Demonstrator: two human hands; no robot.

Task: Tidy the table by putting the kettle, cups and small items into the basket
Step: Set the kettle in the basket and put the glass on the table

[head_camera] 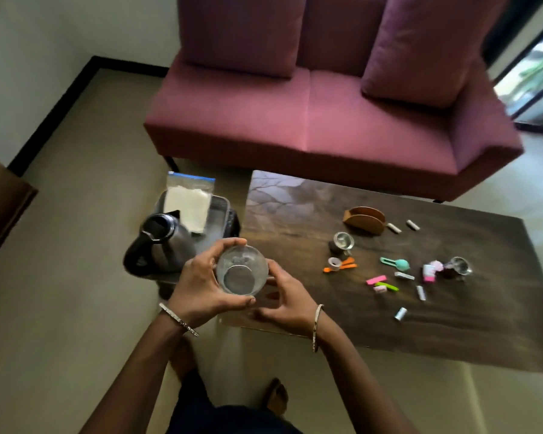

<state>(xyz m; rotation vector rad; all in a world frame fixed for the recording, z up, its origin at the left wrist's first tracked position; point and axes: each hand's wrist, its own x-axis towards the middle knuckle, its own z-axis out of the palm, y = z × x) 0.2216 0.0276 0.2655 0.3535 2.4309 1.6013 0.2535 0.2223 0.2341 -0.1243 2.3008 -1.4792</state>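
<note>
Being held upright, mouth toward the camera, the glass cup [242, 272] is clasped from its left by the left hand [201, 278]. The fingers are curled over the far rim and the thumb is hooked round the near side. From its right the cup is met by the right hand [284, 297], fingers loosely curled against the wall; how much weight is borne there cannot be told. Nothing can be made out inside the cup.

Just beyond the cup and to its left, the basket [221, 208] is seen, its long axis running away from the cup. The kettle [162, 245] appears already lodged in the end nearest the cup, immediately to the cup's left. A zip bag [187, 203] is propped at the end farthest from the cup. Free room is judged to lie straight beyond the cup. The left hand is the nearer to that room, so a short carry forward and leftward, then a lowering, is called for, with the kettle to be cleared.

Right of the cup, on the table [295, 208], two metal cups [342, 241] and scattered small items [386, 283] are left to be gathered.
</note>
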